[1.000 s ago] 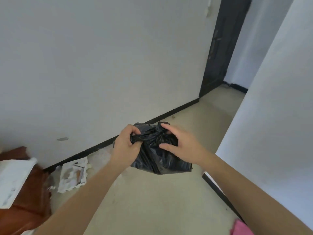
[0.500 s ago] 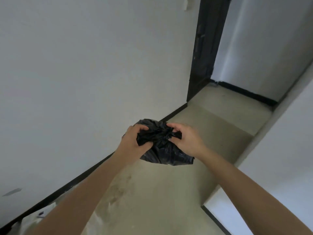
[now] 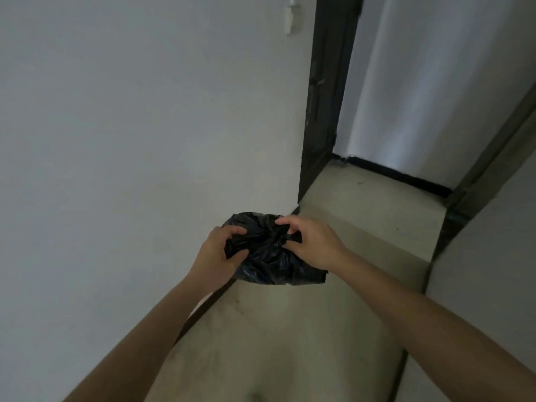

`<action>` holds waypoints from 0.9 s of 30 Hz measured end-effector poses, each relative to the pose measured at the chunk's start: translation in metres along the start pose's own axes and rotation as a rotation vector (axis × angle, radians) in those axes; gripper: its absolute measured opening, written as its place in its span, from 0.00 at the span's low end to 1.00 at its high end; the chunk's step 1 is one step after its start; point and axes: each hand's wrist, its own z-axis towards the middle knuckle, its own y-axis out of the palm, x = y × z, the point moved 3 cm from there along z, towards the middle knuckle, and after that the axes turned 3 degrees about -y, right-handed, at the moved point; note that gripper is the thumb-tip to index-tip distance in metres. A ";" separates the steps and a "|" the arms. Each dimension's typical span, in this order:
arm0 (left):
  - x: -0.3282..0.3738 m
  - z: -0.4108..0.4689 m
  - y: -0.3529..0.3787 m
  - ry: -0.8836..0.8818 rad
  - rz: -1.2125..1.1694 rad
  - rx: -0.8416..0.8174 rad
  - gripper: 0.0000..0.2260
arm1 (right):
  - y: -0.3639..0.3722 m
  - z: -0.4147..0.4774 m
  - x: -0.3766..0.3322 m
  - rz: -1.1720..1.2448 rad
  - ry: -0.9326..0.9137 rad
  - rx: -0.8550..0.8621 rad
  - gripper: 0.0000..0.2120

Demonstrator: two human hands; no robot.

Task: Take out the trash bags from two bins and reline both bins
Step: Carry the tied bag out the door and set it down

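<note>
Black trash bag (image 3: 269, 258), crumpled and glossy, sits bunched at frame centre, held in the air above the beige floor (image 3: 290, 338). Left hand (image 3: 219, 253) grips its left side; right hand (image 3: 310, 242) pinches gathered plastic on top. White wall (image 3: 130, 140) fills the left, dark door frame (image 3: 324, 97) upper right.

light: dim, brightest beyond doorway (image 3: 406, 91) | focus: soft | edges: wide-angle bending

Open floor (image 3: 290, 343) runs ahead between left wall (image 3: 130, 140) and right wall (image 3: 493, 285).
</note>
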 end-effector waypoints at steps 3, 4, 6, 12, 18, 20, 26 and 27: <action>0.002 0.092 -0.003 0.090 0.106 -0.020 0.15 | -0.025 0.067 0.020 -0.038 0.022 0.041 0.22; 0.003 0.120 -0.001 0.126 0.133 -0.026 0.14 | -0.032 0.085 0.029 -0.055 0.029 0.057 0.22; 0.006 0.175 0.011 0.204 0.184 -0.044 0.13 | -0.040 0.119 0.056 -0.092 0.056 0.081 0.21; -0.026 0.318 0.087 0.233 0.249 -0.114 0.09 | -0.028 0.228 0.174 -0.106 0.108 0.037 0.20; -0.076 0.465 0.178 -0.017 0.366 -0.200 0.08 | -0.010 0.351 0.312 -0.065 0.156 -0.095 0.17; -0.084 0.512 0.207 -0.083 0.425 -0.207 0.08 | -0.008 0.388 0.356 -0.045 0.189 -0.131 0.16; -0.117 0.625 0.300 -0.210 0.478 -0.348 0.08 | 0.015 0.481 0.484 -0.167 0.303 -0.176 0.12; -0.132 0.635 0.316 -0.246 0.442 -0.381 0.07 | 0.026 0.491 0.500 -0.174 0.318 -0.179 0.12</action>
